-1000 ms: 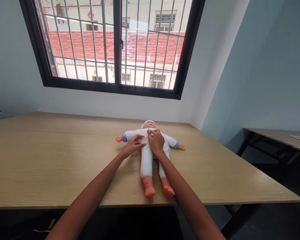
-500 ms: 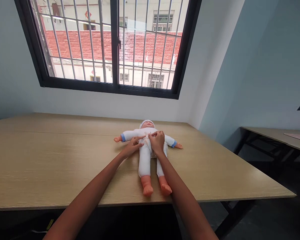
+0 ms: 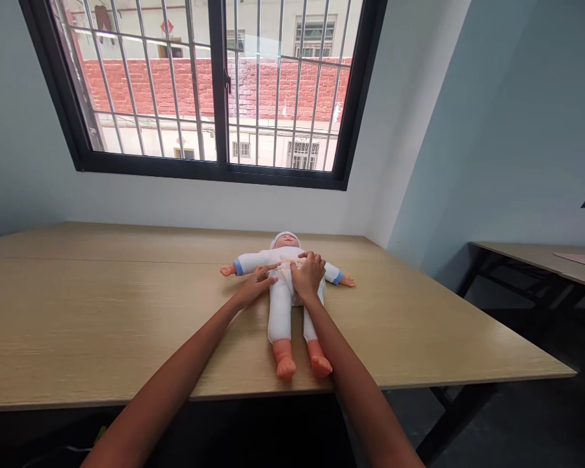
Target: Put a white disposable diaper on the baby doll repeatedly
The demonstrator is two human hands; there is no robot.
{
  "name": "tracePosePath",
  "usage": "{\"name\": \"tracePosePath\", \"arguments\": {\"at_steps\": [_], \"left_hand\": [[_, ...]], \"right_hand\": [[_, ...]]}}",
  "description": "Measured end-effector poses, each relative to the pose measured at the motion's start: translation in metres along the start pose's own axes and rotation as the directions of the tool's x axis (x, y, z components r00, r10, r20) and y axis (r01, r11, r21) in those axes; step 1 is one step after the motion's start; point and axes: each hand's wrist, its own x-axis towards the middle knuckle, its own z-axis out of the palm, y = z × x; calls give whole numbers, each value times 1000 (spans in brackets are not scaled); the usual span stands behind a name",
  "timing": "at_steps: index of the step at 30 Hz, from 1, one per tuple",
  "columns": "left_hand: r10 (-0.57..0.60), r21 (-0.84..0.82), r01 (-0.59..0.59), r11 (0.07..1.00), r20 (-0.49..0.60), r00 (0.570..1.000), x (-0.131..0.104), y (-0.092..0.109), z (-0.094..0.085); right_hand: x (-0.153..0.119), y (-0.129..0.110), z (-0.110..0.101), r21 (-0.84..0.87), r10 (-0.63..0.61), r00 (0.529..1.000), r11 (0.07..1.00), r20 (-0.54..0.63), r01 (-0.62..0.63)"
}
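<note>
A baby doll (image 3: 279, 312) in white clothes with blue cuffs lies on its back, head toward the window and feet toward me. Round its hips is what looks like a white diaper (image 3: 283, 275) with a faint print. My left hand (image 3: 259, 285) rests at the diaper's waist on the left side, fingers stretched out and holding nothing. On the right side of the waist, my right hand (image 3: 309, 275) presses with its thumb, its fingers bent but apart. It covers part of the doll's belly and hip.
The doll lies on a wooden table (image 3: 127, 312), near its front edge. Behind the table is a wall with a barred window (image 3: 219, 172). Another table (image 3: 526, 260) stands at the right, with a pink item (image 3: 582, 259) on it.
My right hand's thumb and fingers were close together at the waist; now the fingers spread further to the right. My left hand stays at the waist. The view has shifted slightly.
</note>
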Motion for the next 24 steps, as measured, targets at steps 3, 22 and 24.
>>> {"name": "tracePosePath", "arguments": {"at_steps": [3, 22, 24], "left_hand": [[9, -25, -9, 1000, -3, 1000, -1, 1, 1], [10, -53, -12, 999, -35, 999, -2, -3, 2], [-25, -68, 21, 997, -63, 998, -1, -7, 1]], "right_hand": [[0, 0, -2, 48, 14, 1000, 999, -17, -13], [-2, -1, 2, 53, 7, 1000, 999, 3, -8], [3, 1, 0, 109, 40, 998, 993, -43, -35]]}}
